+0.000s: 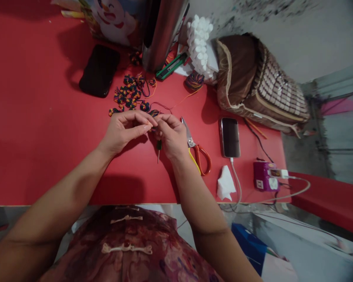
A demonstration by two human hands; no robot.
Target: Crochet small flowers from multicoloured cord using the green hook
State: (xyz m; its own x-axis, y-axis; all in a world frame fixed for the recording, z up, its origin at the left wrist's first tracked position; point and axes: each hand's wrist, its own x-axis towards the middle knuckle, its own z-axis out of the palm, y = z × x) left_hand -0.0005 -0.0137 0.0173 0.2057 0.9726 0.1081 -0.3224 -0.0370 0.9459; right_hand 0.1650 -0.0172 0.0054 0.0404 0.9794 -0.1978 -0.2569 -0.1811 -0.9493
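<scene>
My left hand (126, 131) is closed in a pinch on a small piece of multicoloured yarn work (151, 128), mostly hidden by the fingers. Touching it from the other side is my right hand (172, 135), its fingers closed around a crochet hook (159, 145). Only the hook's green grip and thin metal shaft show below the hand; its tip is hidden. Just beyond the fingertips lie several small knotted yarn pieces (131, 92) in dark blue, orange and red. A loose strand runs towards a ball of multicoloured yarn (194, 81).
Scissors (197, 150) with orange and yellow handles lie right of my right hand. Behind are a black phone (100, 70), a metal cylinder (161, 35) and a green cutter (171, 66). To the right are a charging phone (230, 137), tissue (226, 184), purple adapter (264, 176) and brown bag (253, 78).
</scene>
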